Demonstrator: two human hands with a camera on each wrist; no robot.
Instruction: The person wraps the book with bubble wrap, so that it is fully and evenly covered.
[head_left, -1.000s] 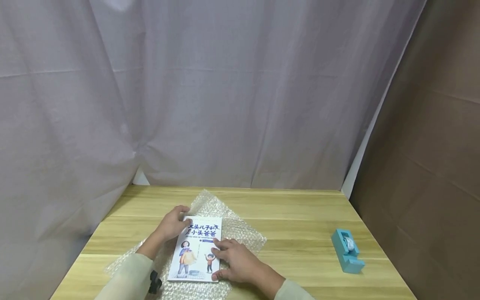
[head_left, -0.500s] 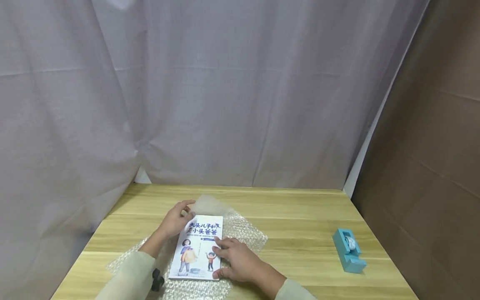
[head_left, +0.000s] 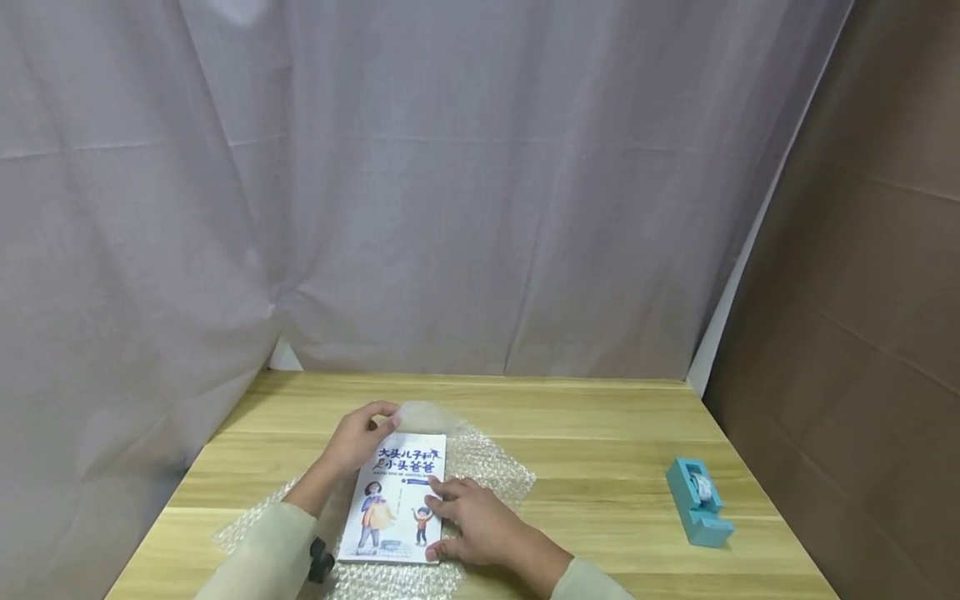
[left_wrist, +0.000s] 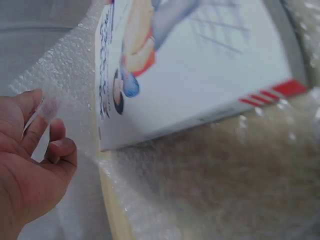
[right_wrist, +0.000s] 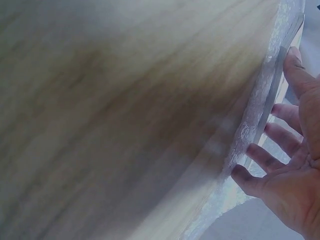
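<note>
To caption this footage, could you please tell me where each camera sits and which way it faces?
Head: worn on the head, facing forward and down at the book; left hand, right hand and sleeves show.
Left wrist: on that wrist, facing the book; left hand shows.
Right wrist: likewise, facing the tabletop; right hand shows.
Both wrist views show bubble wrap.

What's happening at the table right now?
A person is handling a book and a sheet of bubble wrap. The book lies cover up on the bubble wrap, which sticks out around it on the wooden table. The right hand rests along the book's right edge, while the left hand holds the wrap's far edge up, just beyond the book. The cover is not yet wrapped. A blue tape dispenser stands off to the right, untouched.
</note>
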